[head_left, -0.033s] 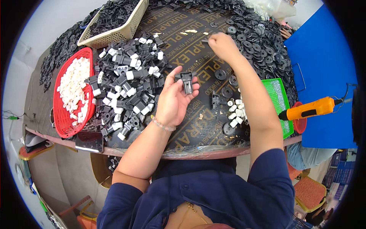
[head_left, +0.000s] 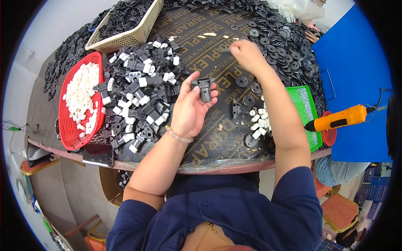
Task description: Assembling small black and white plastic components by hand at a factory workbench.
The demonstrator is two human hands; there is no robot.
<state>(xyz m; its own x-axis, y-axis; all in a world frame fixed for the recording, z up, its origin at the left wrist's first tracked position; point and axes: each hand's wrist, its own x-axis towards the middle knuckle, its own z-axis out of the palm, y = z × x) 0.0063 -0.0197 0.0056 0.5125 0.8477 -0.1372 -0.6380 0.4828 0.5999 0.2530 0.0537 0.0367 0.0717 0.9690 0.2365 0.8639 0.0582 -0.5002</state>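
My left hand [head_left: 189, 109] is raised palm-up over the middle of the dark board [head_left: 209, 138] and holds a small black plastic bracket [head_left: 205, 88] at its fingertips. On that wrist is a bead bracelet. My right hand [head_left: 245, 53] is stretched far forward with its fingers curled down on the board, beside a heap of black round discs [head_left: 284, 42] and a few small pale bits [head_left: 209, 34]. Whether it pinches anything is hidden by the fingers and blur.
A heap of black brackets with white caps [head_left: 138, 96] lies left of my left hand. A red basket [head_left: 63, 125] of white pieces and a beige basket [head_left: 125, 39] stand further left. At the right are white caps [head_left: 259, 121], a green tray [head_left: 307, 113] and an orange electric screwdriver [head_left: 339, 118].
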